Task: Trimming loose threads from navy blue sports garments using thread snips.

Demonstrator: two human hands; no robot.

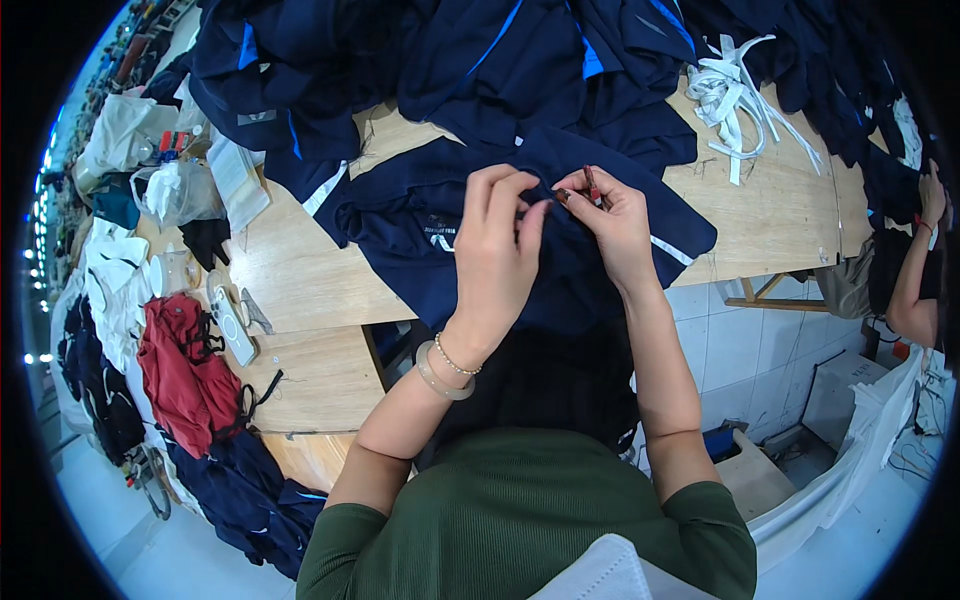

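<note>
Dark blue garment point(575, 272): laid on the table point(300, 290) beneath both hands and bunched at its middle; a hidden fold could be caught along with the handled layer.
Left hand point(495, 228): fingers curled above the cloth, near the right fingertips; whether cloth is pinched cannot be told. If the hold is slack, the cloth could slip.
Right hand point(618, 218): fingers bent around a small red tool, thumb and forefinger directed at the cloth.
Small red tool point(592, 182): exact kind not distinguishable; if edged, cloth could be nicked or a left fingertip caught, because both hands are worked close together.
Bangle point(432, 380): worn on the left wrist; loose cloth could be snagged if the wrist is lowered.
Garment pile point(460, 90): heaped at the far side, against the garment; layers could be confused through matching colour, or dragged if the garment is pulled near.
White straps point(722, 92): tangled at far right, clear of both hands.
</note>
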